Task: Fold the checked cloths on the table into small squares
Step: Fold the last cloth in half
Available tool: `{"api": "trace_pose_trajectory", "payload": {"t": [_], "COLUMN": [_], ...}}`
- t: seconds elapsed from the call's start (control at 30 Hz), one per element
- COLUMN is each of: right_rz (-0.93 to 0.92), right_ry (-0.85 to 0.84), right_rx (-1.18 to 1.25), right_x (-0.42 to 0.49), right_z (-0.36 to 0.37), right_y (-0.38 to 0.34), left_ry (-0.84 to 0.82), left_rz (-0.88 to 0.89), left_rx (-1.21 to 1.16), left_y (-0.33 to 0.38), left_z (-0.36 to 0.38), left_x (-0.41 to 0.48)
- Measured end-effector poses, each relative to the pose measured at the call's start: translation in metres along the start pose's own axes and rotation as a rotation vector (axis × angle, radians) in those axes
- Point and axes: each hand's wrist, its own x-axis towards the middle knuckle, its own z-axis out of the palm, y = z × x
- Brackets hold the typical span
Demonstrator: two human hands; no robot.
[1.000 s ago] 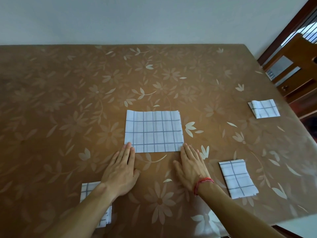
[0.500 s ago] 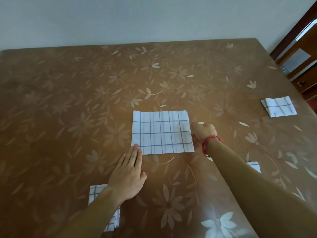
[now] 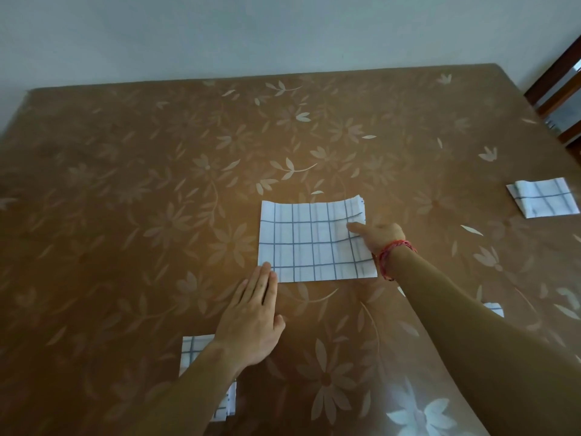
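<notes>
1. From my remote seat, the head view shows me the brown flower-patterned table [image 3: 125,184], which carries four checked pieces, all well apart from one another.
2. The main checked cloth [image 3: 311,240] lies near the middle of the table as a broad rectangle, mostly flat. Its far right corner shows stacked layers.
3. My left hand [image 3: 251,322] lies palm down, fingers straight and pressed together. The fingertips [image 3: 267,269] touch the near left corner of that cloth, and the palm rests on the bare table. It holds nothing.
4. My right hand [image 3: 380,237] sits at the cloth's right edge. Its thumb [image 3: 353,227] is stretched leftward on top of the fabric, and the other fingers curl out of sight below the edge. The grid lines bend around the thumb and the edge looks slightly raised, so I read this as a pinch on the cloth.
5. A red thread bracelet [image 3: 394,253] circles the right wrist.
6. A small folded cloth [image 3: 544,201] rests near the table's right edge, one flap turned over at its left side.
7. Another folded cloth [image 3: 193,350] lies near the front left, partly hidden by my left forearm.
8. Only a corner of a fourth cloth [image 3: 495,309] shows beside my right forearm, so I cannot tell how it is folded.
9. A pale wall [image 3: 251,33] stands behind the table, with dark wooden furniture [image 3: 559,83] at the upper right.
</notes>
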Motion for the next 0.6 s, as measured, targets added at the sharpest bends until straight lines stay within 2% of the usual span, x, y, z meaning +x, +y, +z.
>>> {"api": "trace_pose_trajectory", "payload": {"t": [0.2,0.37,0.47,0.6], "right_rz": [-0.125,-0.155,-0.146,-0.076], "right_ry": [0.019,0.066,0.096,0.124], "right_rx": [-0.089,-0.065,0.033,0.228], "right_x": [-0.004,-0.009,-0.017,-0.033], "right_z": [-0.006,-0.012,-0.019,-0.024], "right_y": [0.002,0.013,0.019,0.029], "left_ry": [0.045,0.172,0.220,0.270], "left_rz": [-0.010,-0.054,-0.071,0.013], "left_rx": [-0.121,-0.387,-0.426,-0.441], "left_y": [-0.001,0.000,0.001,0.012], "left_z": [-0.003,-0.014,-0.024,-0.031], "left_x": [-0.001,-0.001,0.002,0.007]}}
